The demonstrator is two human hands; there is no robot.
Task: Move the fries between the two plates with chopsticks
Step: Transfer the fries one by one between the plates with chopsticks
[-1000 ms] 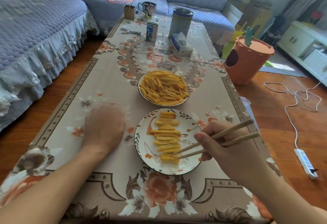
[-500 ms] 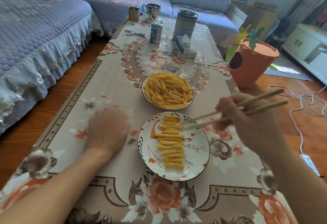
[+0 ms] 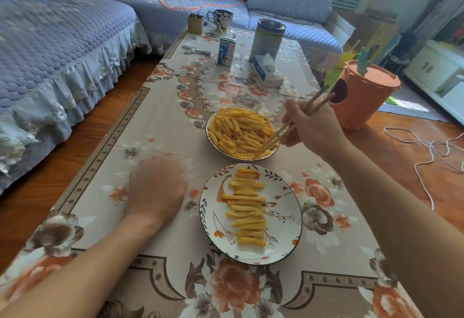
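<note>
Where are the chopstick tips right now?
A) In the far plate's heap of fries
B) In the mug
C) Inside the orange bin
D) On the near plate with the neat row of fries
A: the right hand holds the chopsticks with their tips in the far plate's fries.

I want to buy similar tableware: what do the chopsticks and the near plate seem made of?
Chopsticks: probably wood or bamboo, matte tan, no shine.
Near plate: likely glazed ceramic, glossy white with painted flowers and a dark rim; melamine can't be excluded.

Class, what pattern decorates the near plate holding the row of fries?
White near plate with orange flowers and dark leafy sprigs; head view.
</note>
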